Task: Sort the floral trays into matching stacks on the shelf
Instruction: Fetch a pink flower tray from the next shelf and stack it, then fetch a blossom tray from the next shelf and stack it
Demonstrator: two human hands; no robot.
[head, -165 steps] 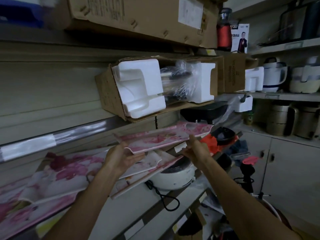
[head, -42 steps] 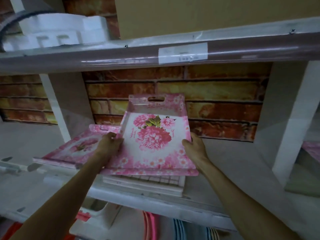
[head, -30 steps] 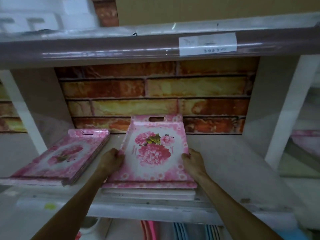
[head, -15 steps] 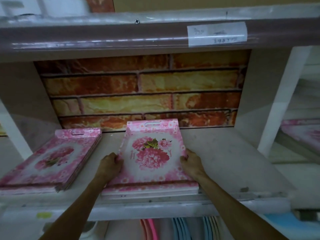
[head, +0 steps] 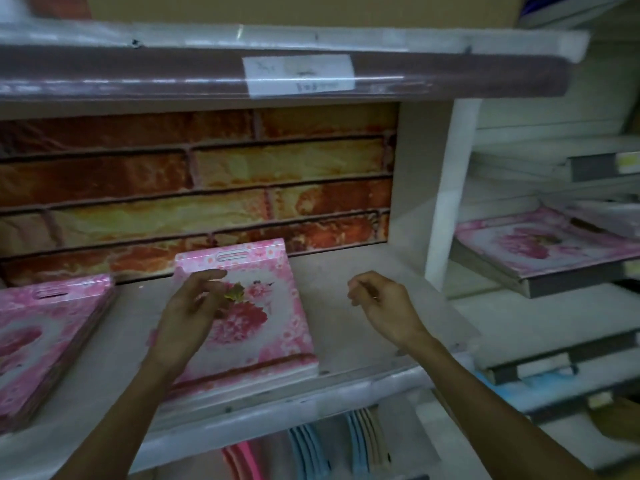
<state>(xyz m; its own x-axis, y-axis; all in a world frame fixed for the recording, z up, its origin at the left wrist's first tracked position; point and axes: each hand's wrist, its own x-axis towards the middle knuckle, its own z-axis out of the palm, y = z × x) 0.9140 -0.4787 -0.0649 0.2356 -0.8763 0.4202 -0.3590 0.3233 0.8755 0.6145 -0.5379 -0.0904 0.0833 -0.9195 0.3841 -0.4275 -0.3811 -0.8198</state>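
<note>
A pink floral tray (head: 263, 317) with a red bloom and a slot handle lies on top of a small stack in the middle of the shelf (head: 363, 306). A second stack of pink floral trays (head: 45, 327) rests at the left. More floral trays (head: 540, 247) lie on the neighbouring shelf at the right. My left hand (head: 190, 313) hovers over the middle tray with loosely curled fingers, holding nothing. My right hand (head: 384, 303) is lifted to the right of that tray, over bare shelf, also with nothing in it.
A brick-pattern panel (head: 194, 188) backs the shelf. A white upright (head: 446, 188) divides it from the right-hand shelves. The shelf above (head: 242, 71) carries a paper label. Coloured hangers (head: 311, 448) hang below the front edge.
Both hands have let go of the middle tray, which now rests on its stack. The hands have lifted off and moved apart, the right one out to the right.
</note>
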